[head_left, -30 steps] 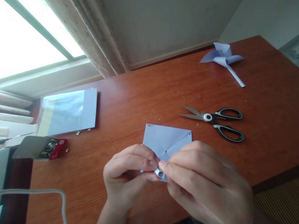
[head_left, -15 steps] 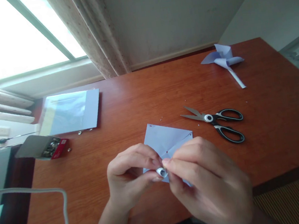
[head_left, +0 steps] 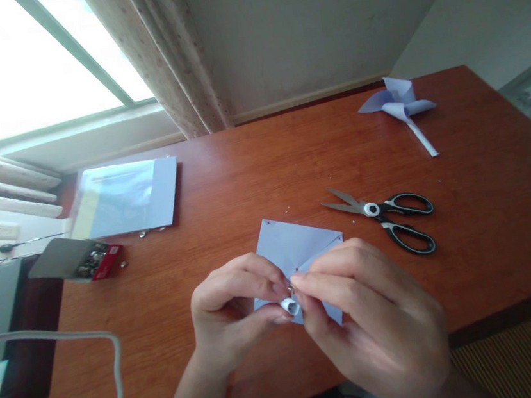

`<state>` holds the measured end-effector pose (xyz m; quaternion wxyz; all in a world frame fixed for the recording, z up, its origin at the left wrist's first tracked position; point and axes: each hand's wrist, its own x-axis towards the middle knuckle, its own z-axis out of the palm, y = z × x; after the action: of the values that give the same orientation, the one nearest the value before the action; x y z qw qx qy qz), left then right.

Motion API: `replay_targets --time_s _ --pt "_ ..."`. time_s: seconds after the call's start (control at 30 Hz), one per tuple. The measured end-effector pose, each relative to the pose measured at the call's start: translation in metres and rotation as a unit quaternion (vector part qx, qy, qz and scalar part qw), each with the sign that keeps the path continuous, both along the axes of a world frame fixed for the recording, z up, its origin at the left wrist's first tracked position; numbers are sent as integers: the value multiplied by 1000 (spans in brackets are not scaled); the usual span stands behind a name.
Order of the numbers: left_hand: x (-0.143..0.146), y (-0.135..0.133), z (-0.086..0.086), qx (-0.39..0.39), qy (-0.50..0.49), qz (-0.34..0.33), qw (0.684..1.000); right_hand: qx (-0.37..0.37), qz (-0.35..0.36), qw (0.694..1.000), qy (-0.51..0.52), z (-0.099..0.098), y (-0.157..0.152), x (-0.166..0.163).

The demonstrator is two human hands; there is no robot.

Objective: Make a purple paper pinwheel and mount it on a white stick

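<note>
My left hand (head_left: 240, 308) pinches a thin rolled paper tube (head_left: 290, 306) between thumb and fingers, its open end facing me. Right beside that end, the thumb and forefinger of my right hand (head_left: 369, 315) are closed on a small shiny thumbtack (head_left: 291, 288), mostly covered by the fingertips. Under both hands lies a square sheet of pale paper (head_left: 294, 240) with creases, cut lines and small holes at its centre and corners. The hands hide its lower part. Scissors (head_left: 378, 211) with black and grey handles lie with blades parted, to the right of the sheet.
A finished paper pinwheel (head_left: 404, 108) lies at the back right of the wooden table (head_left: 243, 176). At the left are a clear packet of paper (head_left: 125, 200), an open red box (head_left: 103, 263) of small metal tacks, loose tacks and a white cable (head_left: 116, 366).
My right fingertips have shifted slightly, so a glint of the metal thumbtack shows between them above the tube. The tube's end has moved a little to the right.
</note>
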<state>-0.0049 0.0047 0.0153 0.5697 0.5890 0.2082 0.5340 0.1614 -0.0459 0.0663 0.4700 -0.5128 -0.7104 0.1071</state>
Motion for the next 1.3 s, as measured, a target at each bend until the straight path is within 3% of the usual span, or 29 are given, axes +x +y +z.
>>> replay_targets --time_s 0.3,0.57,0.83,1.03,1.17,1.3 --pt "-2 -2 -1 -1 7 9 1000 -2 28 1000 -9 -1 -3 4" --pt "-1 -2 1 3 23 22 999 -36 105 993 27 -2 0 12" --pt "-1 -6 2 69 108 67 989 -126 62 987 82 -15 2 13" --pt "1 -12 1 152 242 173 942 -191 39 969 151 -27 0 10" --pt "4 -16 2 213 295 190 912 -208 25 956 205 -35 4 9" --pt "6 -18 0 123 272 139 944 -230 31 943 239 -40 7 13"
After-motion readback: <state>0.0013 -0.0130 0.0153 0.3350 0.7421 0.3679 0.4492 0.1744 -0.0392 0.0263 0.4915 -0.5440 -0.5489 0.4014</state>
